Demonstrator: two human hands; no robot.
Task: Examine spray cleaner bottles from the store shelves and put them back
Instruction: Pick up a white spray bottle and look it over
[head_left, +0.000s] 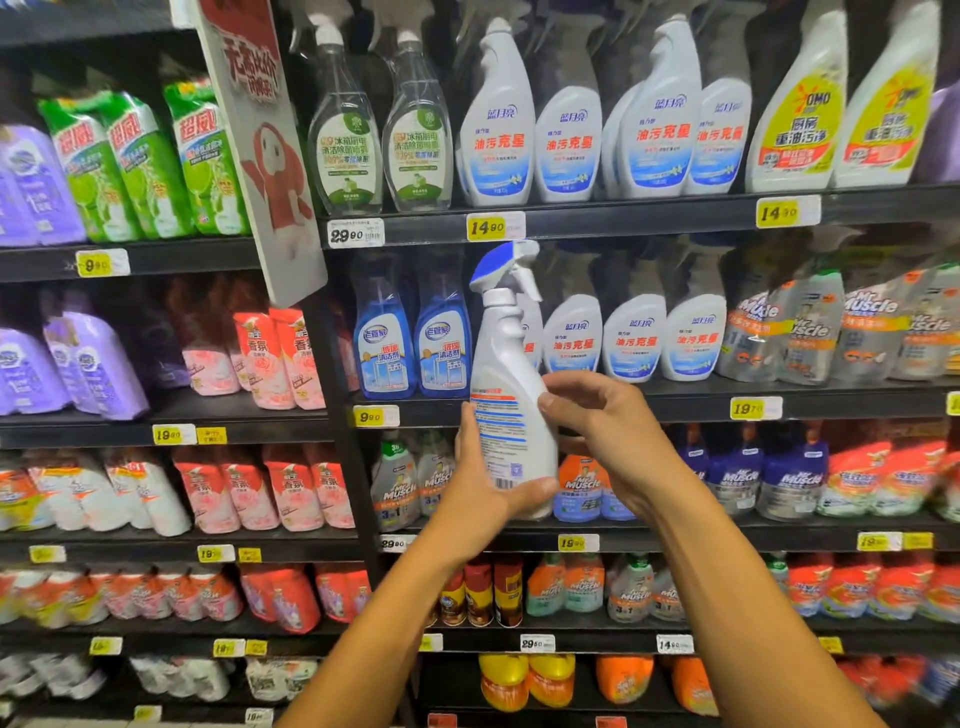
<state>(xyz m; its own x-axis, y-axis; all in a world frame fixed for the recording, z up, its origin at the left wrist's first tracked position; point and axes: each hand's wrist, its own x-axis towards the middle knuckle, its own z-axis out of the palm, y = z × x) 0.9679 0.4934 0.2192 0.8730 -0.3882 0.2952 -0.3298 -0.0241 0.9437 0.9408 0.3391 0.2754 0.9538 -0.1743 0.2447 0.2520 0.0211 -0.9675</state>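
Note:
I hold a white spray cleaner bottle (506, 395) with a blue and white trigger upright in front of the shelves, its printed back label facing me. My left hand (480, 488) grips its base, thumb across the bottom front. My right hand (602, 421) holds the right side of the bottle at mid height, fingers curled against it. Matching white bottles (634, 338) with red lettering stand on the second shelf behind it, and more (498, 130) on the top shelf.
Black store shelves (649, 215) with yellow price tags fill the view. Blue glass-cleaner bottles (384, 343) stand left of the held bottle. Clear spray bottles (343, 140), refill pouches (98, 161), a hanging red and white sign (260, 130), and Mr Muscle bottles (737, 478) crowd around.

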